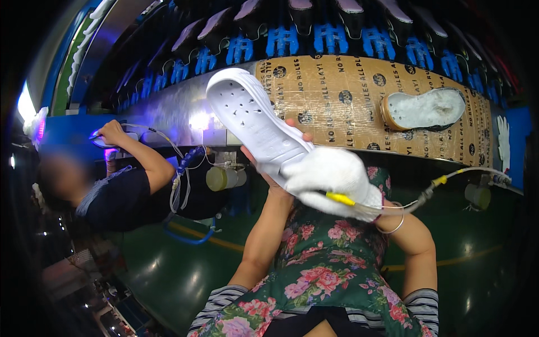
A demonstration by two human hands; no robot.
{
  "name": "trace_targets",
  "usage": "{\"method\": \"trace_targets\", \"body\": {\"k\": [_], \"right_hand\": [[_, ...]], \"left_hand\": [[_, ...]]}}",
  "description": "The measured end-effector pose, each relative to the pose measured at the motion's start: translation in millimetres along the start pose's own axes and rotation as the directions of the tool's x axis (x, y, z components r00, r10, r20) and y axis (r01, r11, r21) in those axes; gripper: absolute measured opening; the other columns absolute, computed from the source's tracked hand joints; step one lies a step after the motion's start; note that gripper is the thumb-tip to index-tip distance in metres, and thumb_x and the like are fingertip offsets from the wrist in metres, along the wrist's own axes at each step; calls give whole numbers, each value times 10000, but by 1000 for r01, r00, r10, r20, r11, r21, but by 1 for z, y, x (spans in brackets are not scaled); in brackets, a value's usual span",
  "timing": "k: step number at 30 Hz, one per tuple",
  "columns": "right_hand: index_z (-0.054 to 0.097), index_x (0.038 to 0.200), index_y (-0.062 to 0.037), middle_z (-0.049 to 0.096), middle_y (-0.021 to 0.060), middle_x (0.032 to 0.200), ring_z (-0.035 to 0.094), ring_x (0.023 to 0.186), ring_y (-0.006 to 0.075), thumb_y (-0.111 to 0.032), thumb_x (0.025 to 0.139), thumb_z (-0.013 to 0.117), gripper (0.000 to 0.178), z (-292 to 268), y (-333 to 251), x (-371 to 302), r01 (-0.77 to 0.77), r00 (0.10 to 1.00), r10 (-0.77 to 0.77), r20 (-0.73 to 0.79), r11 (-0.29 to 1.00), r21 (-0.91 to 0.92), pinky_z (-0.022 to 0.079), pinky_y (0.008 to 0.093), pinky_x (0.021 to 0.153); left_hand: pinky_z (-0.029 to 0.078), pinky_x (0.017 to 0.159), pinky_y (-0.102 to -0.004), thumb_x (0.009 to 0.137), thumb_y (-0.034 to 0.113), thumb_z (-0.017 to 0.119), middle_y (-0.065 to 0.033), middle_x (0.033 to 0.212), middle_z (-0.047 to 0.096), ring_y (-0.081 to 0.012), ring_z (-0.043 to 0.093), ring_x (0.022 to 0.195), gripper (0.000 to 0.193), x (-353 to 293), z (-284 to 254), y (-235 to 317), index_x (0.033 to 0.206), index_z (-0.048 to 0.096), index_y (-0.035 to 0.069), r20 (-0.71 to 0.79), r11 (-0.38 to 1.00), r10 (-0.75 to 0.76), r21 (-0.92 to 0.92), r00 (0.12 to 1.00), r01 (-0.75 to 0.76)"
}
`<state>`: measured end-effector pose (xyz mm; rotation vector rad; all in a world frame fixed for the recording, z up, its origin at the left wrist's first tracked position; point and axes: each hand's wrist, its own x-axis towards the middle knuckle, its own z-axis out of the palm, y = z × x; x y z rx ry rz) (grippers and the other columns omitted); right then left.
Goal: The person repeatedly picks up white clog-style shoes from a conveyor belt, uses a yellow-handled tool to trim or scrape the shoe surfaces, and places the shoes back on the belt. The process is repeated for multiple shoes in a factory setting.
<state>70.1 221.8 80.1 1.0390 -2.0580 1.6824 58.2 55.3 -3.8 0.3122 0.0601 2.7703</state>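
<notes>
A white foam clog (247, 121) with round and oval holes in its toe end is held up, tilted, toe to the far left. My bare left hand (268, 175) grips it from beneath, the fingertips curling over its right edge. My right hand (331, 173), in a white knit glove slightly smeared by motion, is at the clog's heel end and covers it. A thin clear hose with a yellow tip (341, 199) lies in the crook of that glove, between thumb and fingers. The right fingertips are hard to make out.
On the cardboard-covered bench (331, 132) lies a worn shoe-shaped piece (426, 109) with a tan edge. Behind runs a row of blue clamps (331, 38) under dark shoe forms. At left a co-worker's arm (143, 154) reaches to the bench. A white glove (503, 143) hangs far right.
</notes>
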Motion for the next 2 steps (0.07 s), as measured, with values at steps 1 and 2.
{"method": "trace_targets", "body": {"k": [1, 2], "right_hand": [[787, 1001, -155, 781, 71, 1068, 754, 925, 290, -95, 748, 842, 266, 0, 3, -1, -15, 998, 4, -69, 987, -158, 593, 394, 777], [783, 1033, -152, 776, 80, 1107, 750, 962, 297, -108, 748, 855, 298, -2, 3, 1, 52, 999, -50, 21, 984, -172, 592, 409, 813]], "left_hand": [[491, 1045, -672, 885, 853, 538, -167, 1492, 508, -459, 554, 1256, 987, 4, 2, -3, 1596, 361, 191, -11, 998, 66, -16, 998, -67], [477, 1055, -687, 870, 850, 568, -130, 1517, 492, -399, 548, 1322, 1013, 3, -9, 6, 1623, 303, 225, 4, 999, 27, 36, 1000, -27]]}}
